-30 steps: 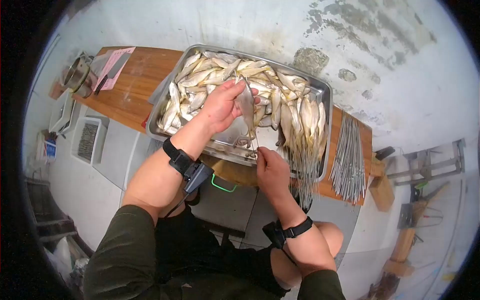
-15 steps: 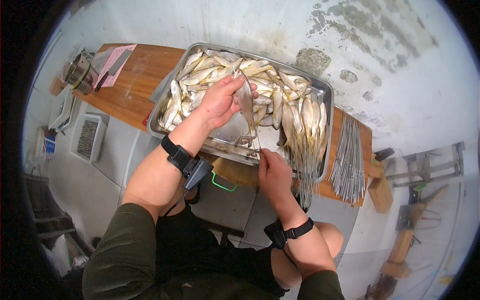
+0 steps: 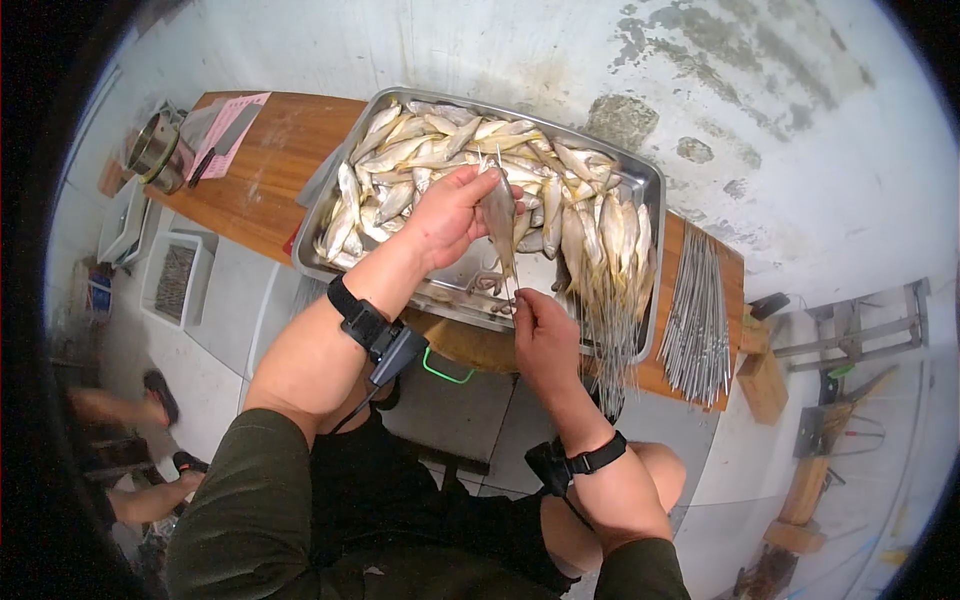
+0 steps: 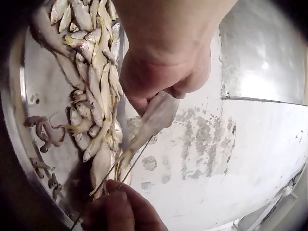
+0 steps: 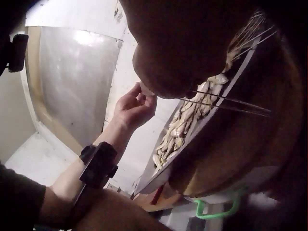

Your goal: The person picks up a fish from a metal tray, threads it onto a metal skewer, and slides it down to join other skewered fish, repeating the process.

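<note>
Above a metal tray point(image 3: 654, 250) full of fish, the left hand point(image 3: 455, 218) grips one fish point(image 3: 500, 215) near its head, tail pointing down. Two thin metal skewers run along this fish; their tips stick out past its head in the head view. The right hand point(image 3: 545, 335) pinches the skewers below the tail. In the left wrist view the fish point(image 4: 156, 115) hangs from the left hand point(image 4: 166, 67), and two skewers reach the fingers of the right hand point(image 4: 125, 209). The right wrist view shows the skewers point(image 5: 231, 100) extending behind the dark right hand point(image 5: 178, 53).
Skewered fish point(image 3: 620, 235) lie at the tray's right side. Loose skewers point(image 3: 697, 320) lie on the wooden table point(image 3: 270, 170). A knife point(image 3: 225, 140), a metal pot point(image 3: 158, 150) and a white bin point(image 3: 178, 280) are at left. Another person's legs point(image 3: 140, 500) show at lower left.
The skewer tips now stick out farther past the fish's head. The left hand and the fish have moved slightly down and right. Another person's legs have come into view at lower left.
</note>
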Available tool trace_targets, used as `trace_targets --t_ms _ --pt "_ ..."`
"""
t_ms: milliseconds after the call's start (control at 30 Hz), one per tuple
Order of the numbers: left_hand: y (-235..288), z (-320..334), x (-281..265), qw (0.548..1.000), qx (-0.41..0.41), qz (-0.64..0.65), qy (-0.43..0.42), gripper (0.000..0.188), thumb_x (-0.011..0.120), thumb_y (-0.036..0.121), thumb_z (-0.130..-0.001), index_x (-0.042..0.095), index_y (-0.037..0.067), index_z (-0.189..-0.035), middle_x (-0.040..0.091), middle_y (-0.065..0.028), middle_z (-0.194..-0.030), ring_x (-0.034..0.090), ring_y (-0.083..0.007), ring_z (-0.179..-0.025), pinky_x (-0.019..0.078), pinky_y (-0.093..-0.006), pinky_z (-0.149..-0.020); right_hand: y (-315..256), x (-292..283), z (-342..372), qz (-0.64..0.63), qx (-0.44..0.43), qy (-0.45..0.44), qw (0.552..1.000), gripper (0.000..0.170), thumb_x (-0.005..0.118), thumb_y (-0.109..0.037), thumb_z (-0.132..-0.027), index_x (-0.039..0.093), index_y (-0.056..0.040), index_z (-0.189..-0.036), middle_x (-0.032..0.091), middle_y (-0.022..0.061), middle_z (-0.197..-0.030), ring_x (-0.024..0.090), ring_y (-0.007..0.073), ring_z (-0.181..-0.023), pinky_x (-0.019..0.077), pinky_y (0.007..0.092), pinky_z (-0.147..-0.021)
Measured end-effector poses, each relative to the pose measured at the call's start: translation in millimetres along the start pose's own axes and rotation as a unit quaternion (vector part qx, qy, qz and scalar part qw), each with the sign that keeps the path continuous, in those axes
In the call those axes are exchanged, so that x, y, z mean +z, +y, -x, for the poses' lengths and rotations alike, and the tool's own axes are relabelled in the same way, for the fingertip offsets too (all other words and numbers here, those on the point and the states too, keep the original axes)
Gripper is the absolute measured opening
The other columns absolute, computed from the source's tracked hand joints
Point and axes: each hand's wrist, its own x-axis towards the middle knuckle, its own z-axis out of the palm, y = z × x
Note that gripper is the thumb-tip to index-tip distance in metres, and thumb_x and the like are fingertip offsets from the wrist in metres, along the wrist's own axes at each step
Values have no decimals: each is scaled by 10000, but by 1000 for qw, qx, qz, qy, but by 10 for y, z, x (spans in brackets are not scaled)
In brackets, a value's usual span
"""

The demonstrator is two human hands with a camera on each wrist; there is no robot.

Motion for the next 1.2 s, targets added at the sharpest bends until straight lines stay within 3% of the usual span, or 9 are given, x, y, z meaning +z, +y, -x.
trace_targets --t_ms 200,267,600,667,733,967,1100,1133,1200 --pt "-27 -12 -19 1000 5 -4 -5 199 486 206 -977 522 35 -1071 648 -118 -1008 651 -236 -918 552 -344 -801 34 27 0 -21 6 -4 1000 157 581 -117 -896 648 6 -967 647 167 -765 646 257 -669 494 328 -627" --pt "-33 -14 -14 1000 1 -7 8 195 488 211 -976 524 41 -1066 649 -116 -1011 652 -234 -925 551 -339 -795 9 8 -7 -60 59 -45 995 173 555 -131 -897 626 -9 -997 646 202 -922 624 381 -858 500 420 -750" --pt "61 -48 -60 999 8 -27 20 224 480 241 -984 496 37 -1075 648 -122 -1010 655 -213 -910 553 -306 -719 20 100 38 -83 93 -62 990 219 559 -189 -897 610 -2 -999 649 210 -904 625 384 -860 493 416 -766" --pt "101 -29 -40 997 18 -2 79 191 484 212 -979 493 37 -1056 640 -136 -1020 655 -215 -888 556 -307 -705 31 139 88 -160 170 -121 965 226 565 -212 -897 605 -12 -996 650 208 -901 624 384 -858 489 418 -762" --pt "126 -20 -140 997 14 -26 78 204 507 220 -968 497 36 -1055 634 -127 -1023 646 -200 -875 550 -292 -698 42 94 86 -163 175 -120 964 229 565 -211 -899 606 -15 -1012 652 204 -891 629 382 -848 490 408 -752" --pt "472 81 -403 979 54 -146 131 231 540 231 -943 523 35 -1064 612 -47 -953 595 -104 -786 493 -241 -641 369 -471 -130 -116 211 33 970 243 573 -183 -895 622 10 -1034 660 167 -802 645 226 -737 493 332 -692" --pt "719 130 -854 938 69 -283 188 246 529 237 -952 534 32 -1088 611 -42 -958 598 -117 -797 485 -253 -677 685 -750 -151 49 248 12 967 287 557 -215 -889 637 9 -1051 669 207 -873 651 288 -832 495 375 -738" --pt "779 197 -888 926 73 -306 208 238 510 224 -959 550 24 -1080 614 -33 -920 597 -117 -782 479 -261 -661 912 -734 -120 38 203 2 978 253 533 -143 -916 612 29 -1083 653 83 -761 596 137 -652 480 286 -597" --pt "840 155 -1284 876 74 -417 230 246 543 229 -928 597 5 -1013 632 -67 -850 608 -145 -755 487 -303 -661 972 -769 -98 -27 241 14 970 266 527 -158 -926 610 20 -1105 645 95 -746 556 119 -549 430 256 -467"
